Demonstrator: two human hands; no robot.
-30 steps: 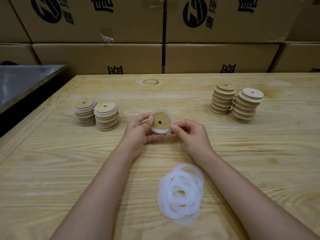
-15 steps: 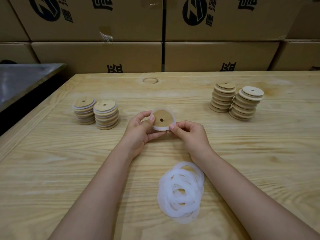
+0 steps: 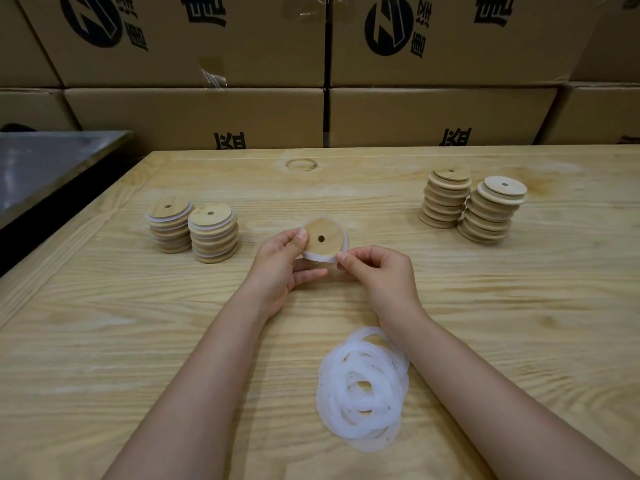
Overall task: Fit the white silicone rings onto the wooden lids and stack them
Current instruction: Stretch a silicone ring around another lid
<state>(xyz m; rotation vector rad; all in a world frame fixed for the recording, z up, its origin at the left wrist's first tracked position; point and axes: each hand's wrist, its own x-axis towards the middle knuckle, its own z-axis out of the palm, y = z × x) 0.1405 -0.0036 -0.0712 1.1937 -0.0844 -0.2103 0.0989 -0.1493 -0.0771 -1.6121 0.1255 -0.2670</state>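
A round wooden lid [image 3: 323, 237] with a small centre hole is held tilted above the table's middle. A white silicone ring [image 3: 320, 257] runs around its rim. My left hand [image 3: 282, 263] grips the lid's left edge, thumb on its face. My right hand [image 3: 379, 271] pinches the ring at the lid's lower right edge. A loose pile of white rings [image 3: 363, 386] lies near me, beside my right forearm. Two stacks of ringed lids [image 3: 194, 232] stand at the left. Two stacks of bare lids [image 3: 472, 207] stand at the right.
The wooden table [image 3: 104, 341] stretches wide around my arms. Cardboard boxes [image 3: 194, 116] form a wall behind its far edge. A grey metal surface [image 3: 45, 161] lies beyond the table's left edge, across a dark gap.
The lid has turned a little in my hands and its face tips more toward me. My right fingers have shifted slightly along the ring at the lower right edge.
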